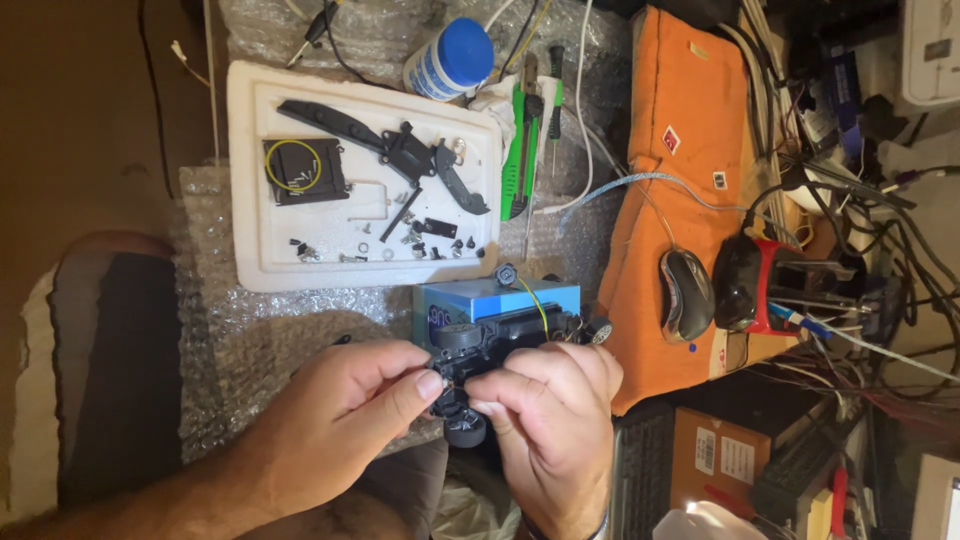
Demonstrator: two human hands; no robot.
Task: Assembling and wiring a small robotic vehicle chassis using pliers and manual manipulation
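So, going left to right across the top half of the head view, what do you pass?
White foam tray of dark parts and screws → white bottle with blue cap → green-handled tools → orange cloth → grey mouse → red and black device → tangle of cables.

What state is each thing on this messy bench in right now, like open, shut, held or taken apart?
Black toy car chassis: held, partly taken apart.
Left hand: pinching at the chassis.
Right hand: closed on the chassis.
White foam tray: lying flat, holding loose screws and black parts.
Blue-capped tub: capped, on its side.
Computer mouse: untouched on orange cloth.
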